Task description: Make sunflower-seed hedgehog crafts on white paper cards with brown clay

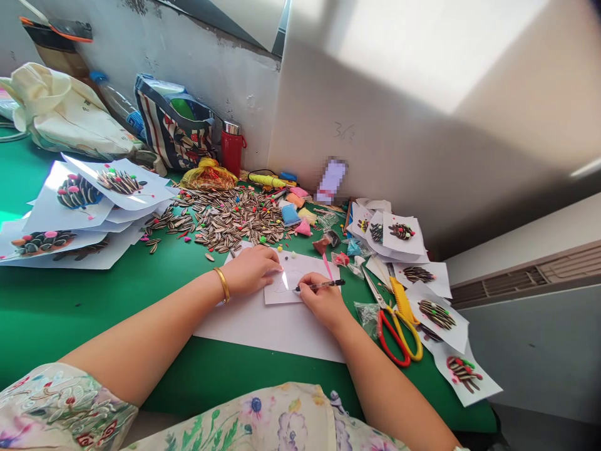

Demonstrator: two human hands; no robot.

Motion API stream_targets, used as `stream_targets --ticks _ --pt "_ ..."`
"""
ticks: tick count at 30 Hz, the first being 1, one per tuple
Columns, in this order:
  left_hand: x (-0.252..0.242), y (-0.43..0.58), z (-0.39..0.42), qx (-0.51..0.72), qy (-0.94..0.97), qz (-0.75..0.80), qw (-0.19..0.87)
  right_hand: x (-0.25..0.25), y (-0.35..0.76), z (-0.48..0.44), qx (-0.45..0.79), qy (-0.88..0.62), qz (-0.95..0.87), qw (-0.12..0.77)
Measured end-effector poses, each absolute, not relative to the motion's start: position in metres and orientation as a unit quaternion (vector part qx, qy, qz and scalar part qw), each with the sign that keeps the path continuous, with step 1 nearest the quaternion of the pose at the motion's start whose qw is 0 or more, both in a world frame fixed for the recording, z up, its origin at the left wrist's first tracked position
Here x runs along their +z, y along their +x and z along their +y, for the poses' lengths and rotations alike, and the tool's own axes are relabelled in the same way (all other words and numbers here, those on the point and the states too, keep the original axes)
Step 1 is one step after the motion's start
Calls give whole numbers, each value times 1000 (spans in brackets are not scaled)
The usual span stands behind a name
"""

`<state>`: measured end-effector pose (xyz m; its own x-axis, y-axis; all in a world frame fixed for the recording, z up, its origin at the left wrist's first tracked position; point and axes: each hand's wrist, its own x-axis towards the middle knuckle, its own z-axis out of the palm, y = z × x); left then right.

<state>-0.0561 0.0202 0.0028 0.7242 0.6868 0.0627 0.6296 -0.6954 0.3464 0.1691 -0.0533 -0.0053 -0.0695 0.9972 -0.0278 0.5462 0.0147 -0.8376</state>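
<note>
The right hand is holding a black pen to a small white card.
Its fingers are wrapping closely around the pen; the left hand is lying with fingers loosely extended, gripping nothing, at the card's upper left. The card is resting on a larger white sheet on the green surface.
</note>
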Motion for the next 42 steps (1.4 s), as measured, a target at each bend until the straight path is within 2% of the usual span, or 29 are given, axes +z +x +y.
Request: stream_targets --ticks 42 --pt "4 -57 20 98 919 354 145 -9 151 -50 374 -569 -652 335"
